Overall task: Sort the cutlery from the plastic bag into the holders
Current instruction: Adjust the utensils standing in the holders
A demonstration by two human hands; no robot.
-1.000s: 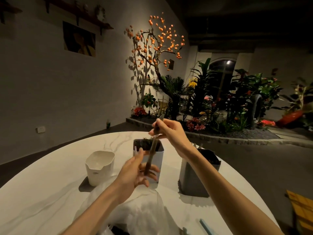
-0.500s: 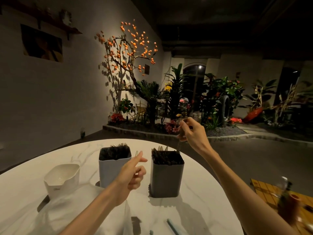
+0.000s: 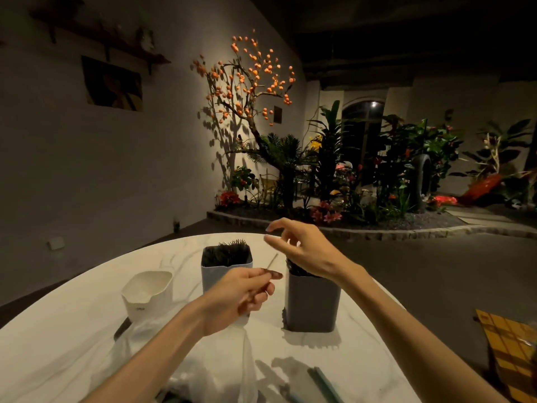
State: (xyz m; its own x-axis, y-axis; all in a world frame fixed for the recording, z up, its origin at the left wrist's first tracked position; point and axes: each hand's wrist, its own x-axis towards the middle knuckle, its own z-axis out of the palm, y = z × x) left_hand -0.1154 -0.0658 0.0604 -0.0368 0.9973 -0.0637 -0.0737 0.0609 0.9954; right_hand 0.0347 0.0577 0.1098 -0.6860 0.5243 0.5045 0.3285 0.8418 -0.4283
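Three holders stand on the round white table [image 3: 58,338]: a low white one [image 3: 148,292] at the left, a light grey one [image 3: 225,267] full of dark forks in the middle, and a dark grey one [image 3: 312,301] holding dark cutlery at the right. My left hand [image 3: 241,298] pinches a thin piece of cutlery [image 3: 271,261] that points up between the two grey holders. Above the dark grey holder hovers my right hand [image 3: 305,251], fingers spread and holding nothing. The clear plastic bag [image 3: 186,362] lies crumpled at the near edge under my left forearm.
A thin green stick [image 3: 325,383] lies on the table near my right forearm. Past the far rim is dark floor, then a stone-edged planter bed [image 3: 334,231] with an orange-fruited tree. A yellow checked cloth [image 3: 511,341] sits at the right.
My right hand let go of the piece it held over the dark grey holder and now spreads open. My left hand has lifted slightly, now pinching a thin piece of cutlery.
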